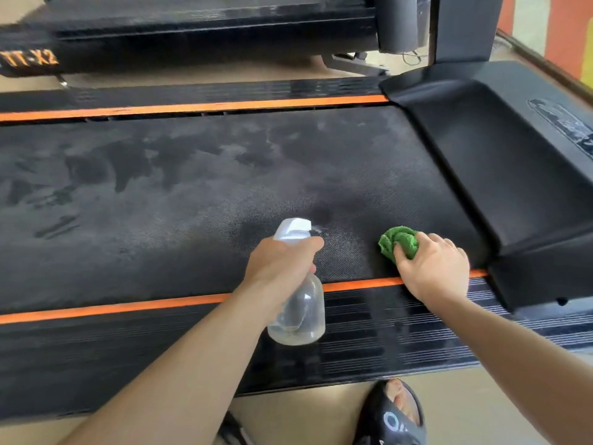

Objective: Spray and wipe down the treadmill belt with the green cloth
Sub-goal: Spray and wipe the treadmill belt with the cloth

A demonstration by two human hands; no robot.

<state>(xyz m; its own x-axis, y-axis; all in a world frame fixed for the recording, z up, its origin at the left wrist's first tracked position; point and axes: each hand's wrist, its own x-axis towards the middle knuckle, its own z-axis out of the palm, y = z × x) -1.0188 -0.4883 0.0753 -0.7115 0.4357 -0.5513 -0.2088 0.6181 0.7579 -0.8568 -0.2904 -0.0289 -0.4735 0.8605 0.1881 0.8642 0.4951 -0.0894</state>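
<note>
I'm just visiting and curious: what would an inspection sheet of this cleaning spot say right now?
Surface: treadmill belt black, with patchy dusty and darker damp-looking marks.
Job's things: spray bottle clear, little liquid left; green cloth bunched, on the belt.
Clutter: nothing seen.
Grippers: left hand grips the bottle's neck, nozzle aimed at the belt; right hand holds the cloth.
Cables: thin wire on the floor beyond.
Surroundings: second treadmill behind; sandalled foot on tan floor.

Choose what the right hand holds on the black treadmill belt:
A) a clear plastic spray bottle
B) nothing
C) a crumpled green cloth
C: the right hand grips the crumpled green cloth on the black treadmill belt, while the left hand holds the clear plastic spray bottle.
</note>
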